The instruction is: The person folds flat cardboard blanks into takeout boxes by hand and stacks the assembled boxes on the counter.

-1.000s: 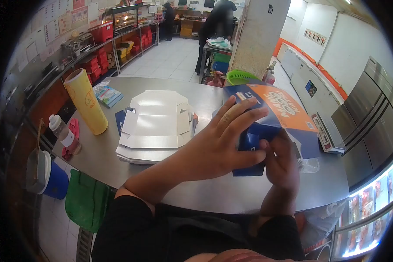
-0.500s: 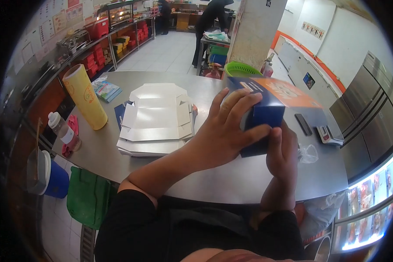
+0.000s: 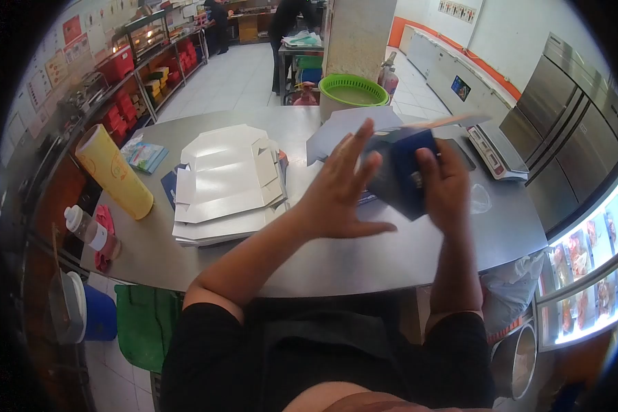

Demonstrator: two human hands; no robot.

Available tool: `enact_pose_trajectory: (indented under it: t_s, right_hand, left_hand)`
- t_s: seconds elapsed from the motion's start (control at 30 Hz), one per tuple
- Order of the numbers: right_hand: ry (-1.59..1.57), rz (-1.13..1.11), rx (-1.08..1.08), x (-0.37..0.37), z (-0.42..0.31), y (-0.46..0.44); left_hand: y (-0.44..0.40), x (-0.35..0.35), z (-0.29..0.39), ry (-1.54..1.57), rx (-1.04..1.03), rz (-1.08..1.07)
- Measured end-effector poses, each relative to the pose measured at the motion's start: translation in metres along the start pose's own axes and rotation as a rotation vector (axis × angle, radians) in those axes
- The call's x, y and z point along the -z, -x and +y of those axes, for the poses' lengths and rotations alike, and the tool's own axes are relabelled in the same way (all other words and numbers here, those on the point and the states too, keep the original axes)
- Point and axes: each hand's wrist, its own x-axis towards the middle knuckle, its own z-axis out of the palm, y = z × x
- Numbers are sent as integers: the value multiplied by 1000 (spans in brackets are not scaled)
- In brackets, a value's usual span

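My right hand grips a blue cardboard box by its near right side, thumb over the edge. The box is tilted above the table, smeared by motion, with a flap raised at its top. My left hand is off the box, just left of it, fingers spread and nothing in them. Behind that hand shows a pale grey cardboard panel; whether it belongs to the same box I cannot tell. Left of my forearm lies a stack of flat white cardboard box blanks.
On the steel table stand a yellow paper roll, a clear bottle and a scale. A green basket sits at the far edge. A person in dark clothes stands at the back.
My left hand has let go of the box and opened beside it. The right hand has kept hold and tilted the box. The view has shifted, with the scale now more visible.
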Motion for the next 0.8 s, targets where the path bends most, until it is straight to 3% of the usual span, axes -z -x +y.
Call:
enact_pose_trajectory:
  t_s: [0.07, 0.17, 0.27, 0.37, 0.67, 0.8]
  right_hand:
    - [25, -17, -5, 26, 7, -11]
    - [144, -126, -20, 40, -9, -17]
    - [353, -198, 18, 38, -9, -30]
    - [379, -294, 78, 24, -11, -48]
    - [578, -645, 46, -35, 20, -84]
    - [765, -815, 180, -55, 65, -92]
  left_hand:
    - [24, 1, -24, -87, 137, -54]
    - [69, -14, -71, -288, 504, -352]
    - [92, -25, -84, -329, 619, -525]
    - [85, -23, -76, -283, 592, -544]
    - [90, -34, -31, -536, 326, -548]
    - [96, -46, -30, -551, 271, -552]
